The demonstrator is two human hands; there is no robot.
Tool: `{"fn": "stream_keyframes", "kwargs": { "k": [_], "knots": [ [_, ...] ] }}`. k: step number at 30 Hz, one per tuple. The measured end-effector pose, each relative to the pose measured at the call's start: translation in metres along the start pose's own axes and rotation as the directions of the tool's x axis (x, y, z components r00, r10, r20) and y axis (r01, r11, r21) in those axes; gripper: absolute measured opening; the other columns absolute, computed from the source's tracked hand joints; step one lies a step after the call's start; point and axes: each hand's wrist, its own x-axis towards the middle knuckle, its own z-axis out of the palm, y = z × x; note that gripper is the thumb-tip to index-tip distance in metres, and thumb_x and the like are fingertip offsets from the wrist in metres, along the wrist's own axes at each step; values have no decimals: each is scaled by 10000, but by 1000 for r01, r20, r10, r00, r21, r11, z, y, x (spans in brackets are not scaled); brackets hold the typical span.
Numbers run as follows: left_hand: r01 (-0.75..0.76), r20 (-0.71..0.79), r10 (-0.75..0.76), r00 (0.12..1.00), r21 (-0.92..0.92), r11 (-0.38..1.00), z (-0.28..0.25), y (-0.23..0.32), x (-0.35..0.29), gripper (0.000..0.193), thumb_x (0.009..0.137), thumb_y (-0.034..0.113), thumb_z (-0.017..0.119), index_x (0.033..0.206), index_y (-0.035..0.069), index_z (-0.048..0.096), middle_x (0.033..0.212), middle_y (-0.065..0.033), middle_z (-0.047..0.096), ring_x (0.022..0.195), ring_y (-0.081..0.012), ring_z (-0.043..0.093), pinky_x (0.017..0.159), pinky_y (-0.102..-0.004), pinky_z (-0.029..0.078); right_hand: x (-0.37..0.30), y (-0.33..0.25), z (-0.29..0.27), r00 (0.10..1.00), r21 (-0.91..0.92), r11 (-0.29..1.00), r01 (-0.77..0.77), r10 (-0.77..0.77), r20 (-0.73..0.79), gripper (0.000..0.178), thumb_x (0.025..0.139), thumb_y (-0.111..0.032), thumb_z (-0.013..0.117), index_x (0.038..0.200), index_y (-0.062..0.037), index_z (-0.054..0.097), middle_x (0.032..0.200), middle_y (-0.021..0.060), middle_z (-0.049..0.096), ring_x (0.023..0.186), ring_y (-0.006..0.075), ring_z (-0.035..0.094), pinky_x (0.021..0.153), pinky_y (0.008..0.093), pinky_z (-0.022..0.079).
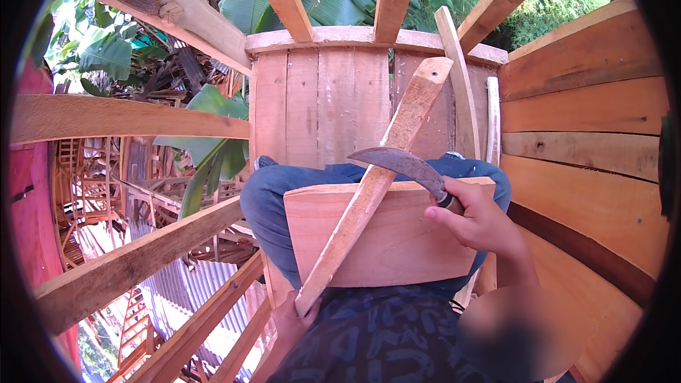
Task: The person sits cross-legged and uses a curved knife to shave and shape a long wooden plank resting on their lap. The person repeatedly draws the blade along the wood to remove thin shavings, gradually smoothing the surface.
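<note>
A long wooden stick (347, 234) slants across a broad flat board (397, 248) that lies over my lap. My left hand (294, 318) grips the stick's near end, close to my body. In my right hand (477, 218) is a knife with a curved dark blade (404, 163) and a short handle. The blade lies across the stick above the board's far edge, its tip pointing left. The stick's far end has a small dark hole and reaches over the planks in front of me.
I sit on a plank floor (333, 99) with wooden rails (135, 119) on the left and a plank wall (582, 106) on the right. A thin wood strip (461, 85) leans ahead. Beyond the rails, lower down, are corrugated sheets (206, 291) and banana leaves (319, 0).
</note>
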Motion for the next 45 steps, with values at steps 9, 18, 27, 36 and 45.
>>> {"fn": "stream_keyframes", "kwargs": {
  "k": [9, 18, 27, 36, 45],
  "knots": [
    [0, 30, 0, 1000, -6, 1000, -3, 2, 0, 352, 721, 228, 791, 945, 27, 608, 707, -137, 644, 629, -255, 661, 581, -340, 503, 10, 27, 1, 821, -245, 968, 61, -188, -538, 187, 880, -151, 652, 857, -6, 537, 596, -64, 406, 545, 21, 357, 473, 213, 282],
    [21, -5, -21, 1000, -58, 998, 3, -4, -1, 342, 724, 283, 791, 909, 53, 619, 654, -131, 632, 566, -266, 653, 524, -337, 502, -6, 2, -2, 986, -9, 995, 102, -102, -133, 179, 914, -163, 617, 853, -25, 521, 609, -66, 374, 579, 19, 347, 517, 195, 271],
    [32, 3, -32, 999, 0, 999, 3, -7, -2, 337, 716, 272, 796, 909, 58, 622, 678, -138, 648, 607, -275, 672, 555, -345, 512, 0, 33, -56, 494, 268, 920, 286, 99, -864, 169, 973, -234, 520, 921, -83, 466, 505, -48, 363, 340, 42, 360, 307, 201, 279],
    [3, -4, -3, 1000, 21, 1000, -6, 0, -5, 339, 708, 249, 799, 911, 47, 617, 677, -159, 641, 601, -294, 670, 543, -343, 510, 10, 34, -29, 660, 309, 940, 147, 139, -738, 186, 954, -246, 545, 928, -67, 501, 565, -33, 427, 369, 36, 383, 336, 203, 309],
    [48, 10, -48, 999, 45, 998, -4, 3, -9, 342, 708, 249, 792, 904, 39, 606, 679, -156, 638, 605, -319, 661, 545, -365, 501, -4, 42, -12, 786, 411, 892, 189, 113, -607, 190, 934, -208, 588, 914, -71, 458, 610, -4, 487, 384, 52, 421, 332, 215, 343]
  ]
}}
